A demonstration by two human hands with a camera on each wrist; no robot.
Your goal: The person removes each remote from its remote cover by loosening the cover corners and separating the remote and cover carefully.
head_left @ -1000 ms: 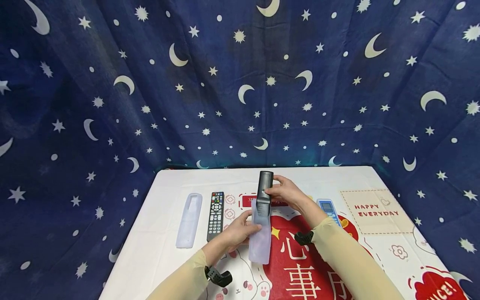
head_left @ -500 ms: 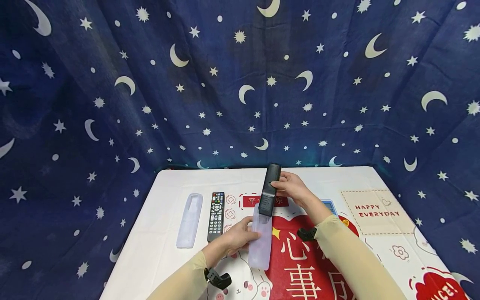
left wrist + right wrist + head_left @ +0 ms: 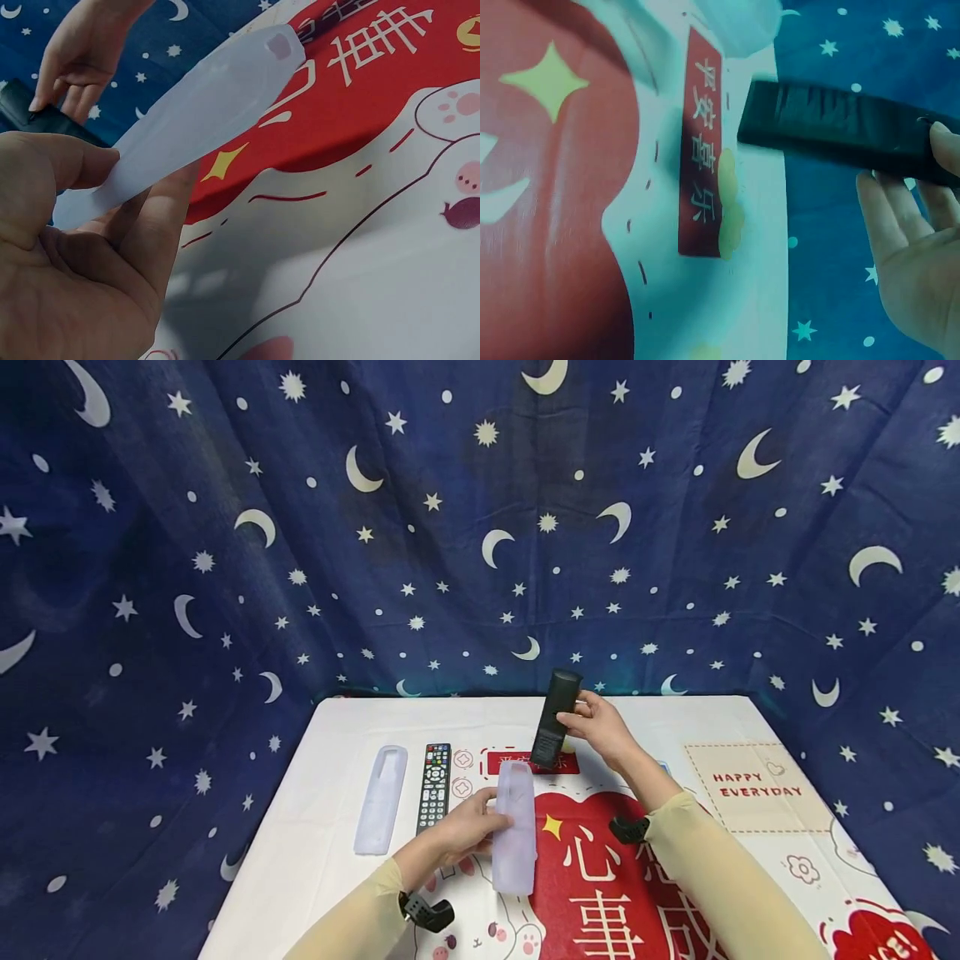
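Observation:
A translucent white remote cover [image 3: 514, 839] is pinched in my left hand [image 3: 468, 827], upright over the table's middle in the head view. In the left wrist view the thumb lies on one face of the cover [image 3: 202, 112], with fingers behind it. My right hand [image 3: 602, 732] holds a black remote control [image 3: 557, 718] by its side, its back toward me, above and right of the cover. Remote and cover are apart. The right wrist view shows the remote [image 3: 832, 124] between thumb and fingers, its far end free.
Left of my left hand lies another black remote [image 3: 434, 785] with colored buttons. Farther left is a second translucent cover [image 3: 381, 800]. A blue-edged device [image 3: 664, 767] is mostly hidden behind my right forearm. A printed cloth [image 3: 750, 877] covers the table; a starry curtain [image 3: 420, 568] hangs behind.
The black remote has come fully out of the cover. My right hand has moved it up and to the right, while my left hand keeps the cover nearly in place.

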